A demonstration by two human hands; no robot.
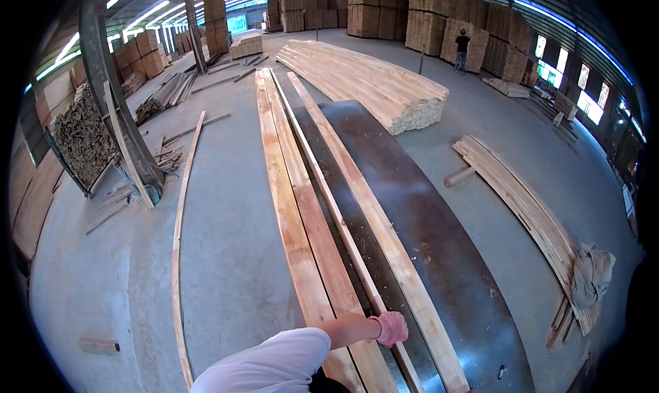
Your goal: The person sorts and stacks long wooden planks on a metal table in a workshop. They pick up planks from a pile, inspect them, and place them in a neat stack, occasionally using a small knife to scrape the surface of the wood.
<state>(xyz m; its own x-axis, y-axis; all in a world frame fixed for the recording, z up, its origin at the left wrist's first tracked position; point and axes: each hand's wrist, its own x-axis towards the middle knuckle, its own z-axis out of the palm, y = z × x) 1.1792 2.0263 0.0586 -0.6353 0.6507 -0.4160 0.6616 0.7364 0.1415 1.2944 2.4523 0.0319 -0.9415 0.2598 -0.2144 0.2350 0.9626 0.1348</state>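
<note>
Ahead of me I see a long pile of pale lumber (357, 77), tall brown stacks (374, 8) and a person (461, 50) standing near them, while a column (96, 56) rises to my left and a grey cloth (592, 276) lies on boards (518, 204) to my right.

We counted three wide boards (331, 256), one narrow strip (343, 230), one dark sheet (439, 242), two nearby piles of pale boards (371, 77), one cloth (592, 276), one distant person (462, 50) and one gloved hand (392, 329) in plain view.

On our tabletop (439, 249), three boards (382, 225) and a strip (341, 228) lie lengthwise; a lumber stack (364, 77) stands beyond, a lath (178, 235) lies left, planks (526, 212) bearing a cloth (592, 276) right.
</note>
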